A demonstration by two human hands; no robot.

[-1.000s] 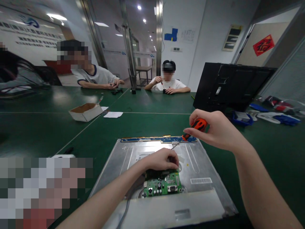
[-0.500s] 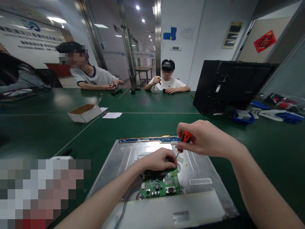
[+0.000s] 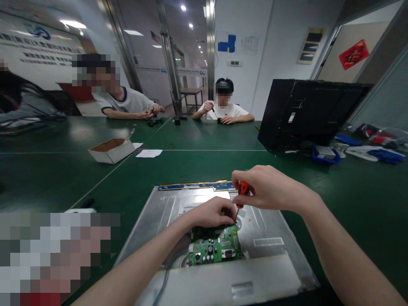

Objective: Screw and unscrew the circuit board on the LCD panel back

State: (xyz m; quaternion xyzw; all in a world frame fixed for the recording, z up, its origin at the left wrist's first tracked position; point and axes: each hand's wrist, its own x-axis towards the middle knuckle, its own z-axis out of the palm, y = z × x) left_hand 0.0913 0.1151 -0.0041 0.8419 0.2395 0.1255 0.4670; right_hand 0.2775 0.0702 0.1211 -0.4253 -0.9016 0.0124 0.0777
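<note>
My right hand (image 3: 267,187) is wrapped round the red and black handle of a screwdriver (image 3: 243,189). Its shaft points down, and the tip is at the upper right corner of a green circuit board (image 3: 215,247), close to my left fingertips. My left hand (image 3: 215,211) is closed over the board's upper edge, fingers curled together; whatever they pinch is hidden. Under the board lies a silvery metal display panel (image 3: 270,227), with a narrow blue circuit strip (image 3: 191,187) along its far edge. A grey cable (image 3: 165,280) runs down the panel's left side.
The panel rests on a green table (image 3: 197,165). Beyond it are an open box (image 3: 111,152), white paper (image 3: 149,153) and a black monitor housing (image 3: 309,114). Gloves (image 3: 376,153) and a blue tray (image 3: 325,157) lie at right. Other people (image 3: 234,110) sit across the table.
My right hand has moved slightly left and down with the screwdriver, which now stands more upright. My left hand stays at the board's upper edge.
</note>
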